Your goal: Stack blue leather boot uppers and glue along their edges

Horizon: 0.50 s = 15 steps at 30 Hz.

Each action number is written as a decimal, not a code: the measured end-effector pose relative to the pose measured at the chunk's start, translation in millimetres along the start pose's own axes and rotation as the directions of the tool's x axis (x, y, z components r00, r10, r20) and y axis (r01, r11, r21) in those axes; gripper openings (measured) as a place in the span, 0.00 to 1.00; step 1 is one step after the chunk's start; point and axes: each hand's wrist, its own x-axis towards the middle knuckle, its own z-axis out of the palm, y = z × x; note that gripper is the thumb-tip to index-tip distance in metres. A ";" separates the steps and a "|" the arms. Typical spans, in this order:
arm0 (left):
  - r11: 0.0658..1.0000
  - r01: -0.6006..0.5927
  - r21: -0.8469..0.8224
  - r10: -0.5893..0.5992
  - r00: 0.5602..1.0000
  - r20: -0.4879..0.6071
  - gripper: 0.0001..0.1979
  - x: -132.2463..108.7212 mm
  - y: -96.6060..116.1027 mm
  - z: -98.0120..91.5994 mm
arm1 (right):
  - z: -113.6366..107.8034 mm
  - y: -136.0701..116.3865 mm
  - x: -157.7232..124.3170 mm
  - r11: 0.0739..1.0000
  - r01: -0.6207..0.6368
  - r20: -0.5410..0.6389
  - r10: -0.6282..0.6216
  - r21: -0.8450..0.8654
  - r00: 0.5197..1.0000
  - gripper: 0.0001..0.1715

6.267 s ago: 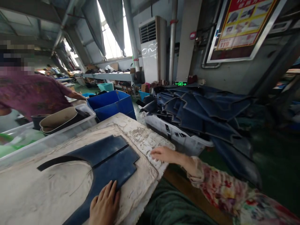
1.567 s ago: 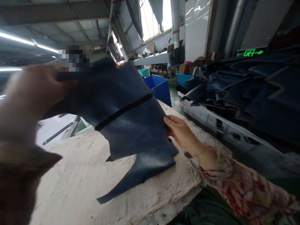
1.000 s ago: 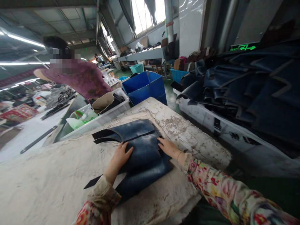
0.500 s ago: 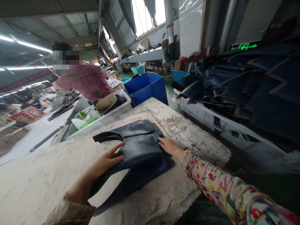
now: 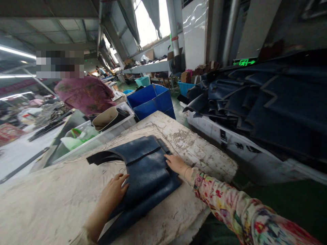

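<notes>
Both the left hand (image 5: 113,192) and the right hand (image 5: 174,163) are lying flat and open-fingered, grasping nothing, on a curved, grainy dark-blue leather piece (image 5: 145,170) that is lying on the crusted, off-white worktable (image 5: 51,197).

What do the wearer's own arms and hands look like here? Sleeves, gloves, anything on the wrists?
Both hands are bare, no gloves. The right arm wears a long floral sleeve, pale cloth with red, green and yellow print, loose and gathered at the cuff. A thin band shows on the wrist of the right hand. The left hand has only a scrap of pale cuff at the frame's bottom edge; its print cannot be made out.
</notes>
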 end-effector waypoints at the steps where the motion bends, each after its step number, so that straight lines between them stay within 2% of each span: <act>1: 1.000 -0.028 0.011 0.028 0.998 -0.052 0.25 5.5 8.8 1.1 | -0.4 -0.6 -0.4 1.000 -0.005 -0.001 0.005 -0.009 1.000 0.26; 4: 0.994 -0.111 0.022 0.112 0.990 -0.088 0.25 22.3 40.5 13.1 | -4.1 -3.9 0.3 0.999 -0.016 0.004 0.016 -0.043 1.000 0.25; 7: 0.995 -0.085 0.060 0.081 0.995 0.061 0.25 31.6 69.2 27.9 | -12.5 -9.9 1.1 0.996 -0.023 0.036 0.026 -0.087 0.999 0.24; 10: 0.995 -0.015 0.097 -0.002 0.985 0.175 0.25 32.4 83.6 34.3 | -30.9 -16.1 -6.1 0.990 -0.008 0.089 0.020 -0.140 0.996 0.22; 13: 0.995 0.010 0.104 -0.029 0.982 0.188 0.25 32.2 84.2 34.0 | -73.4 -15.0 -30.5 0.984 0.028 0.094 -0.012 -0.174 0.996 0.19; 15: 0.995 0.001 0.097 -0.019 0.982 0.187 0.26 34.8 79.5 34.8 | -122.2 -6.1 -58.1 0.985 0.057 0.012 -0.056 -0.165 0.998 0.20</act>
